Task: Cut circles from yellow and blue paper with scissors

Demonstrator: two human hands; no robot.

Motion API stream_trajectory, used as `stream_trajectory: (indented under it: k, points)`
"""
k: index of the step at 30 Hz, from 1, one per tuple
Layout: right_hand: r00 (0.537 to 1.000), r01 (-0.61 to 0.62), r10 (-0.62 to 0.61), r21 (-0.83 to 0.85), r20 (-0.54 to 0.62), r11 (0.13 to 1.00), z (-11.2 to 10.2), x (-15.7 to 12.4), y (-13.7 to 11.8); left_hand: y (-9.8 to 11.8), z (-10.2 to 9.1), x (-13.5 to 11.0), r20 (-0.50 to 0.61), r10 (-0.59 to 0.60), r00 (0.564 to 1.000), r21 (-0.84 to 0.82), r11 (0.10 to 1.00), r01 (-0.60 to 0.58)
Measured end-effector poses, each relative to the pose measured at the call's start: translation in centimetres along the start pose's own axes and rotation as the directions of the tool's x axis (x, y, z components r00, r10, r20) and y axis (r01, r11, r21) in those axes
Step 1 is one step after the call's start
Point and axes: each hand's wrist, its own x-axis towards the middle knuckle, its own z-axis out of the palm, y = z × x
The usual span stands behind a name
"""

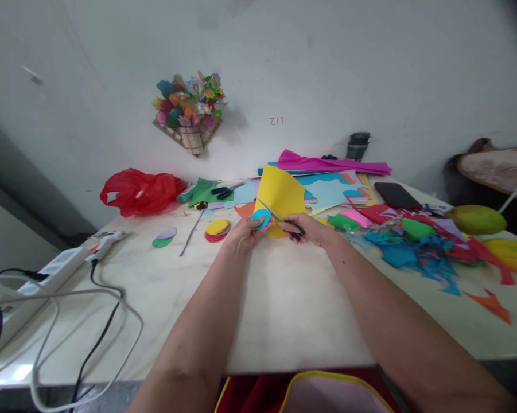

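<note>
My left hand (pixel 246 231) pinches a blue paper circle (pixel 262 217) against a sheet of yellow paper (pixel 279 189), which stands up behind it. My right hand (pixel 307 229) is closed around the dark handles of a pair of scissors (pixel 293 228). The scissor blades point up and left, at the yellow sheet beside the blue circle. Whether they are cutting into the paper I cannot tell. Left of my hands lies a small stack of yellow and red paper circles (pixel 217 228). Farther left, a green circle and a lilac circle (pixel 167 233) overlap on the table.
A second pair of scissors (pixel 227 190) lies on green paper near a red plastic bag (pixel 140 192). Paper scraps (pixel 417 246), a phone (pixel 397 196) and a green mango (pixel 475 219) are at right. A power strip (pixel 55 275) with looping cables occupies the left edge.
</note>
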Motion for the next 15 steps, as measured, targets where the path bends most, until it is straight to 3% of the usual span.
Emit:
stream_trajectory:
  k: [7,15]
  points:
    - [1.0,-0.014,0.014,0.01,-0.007,1.0,0.1,0.0,-0.2,0.0,0.2,-0.1,-0.019,-0.014,1.0,-0.025,1.0,0.014]
    - [1.0,0.016,-0.016,-0.011,-0.013,1.0,0.1,0.1,0.2,-0.1,-0.8,0.6,0.058,-0.001,0.998,0.0,1.0,0.001]
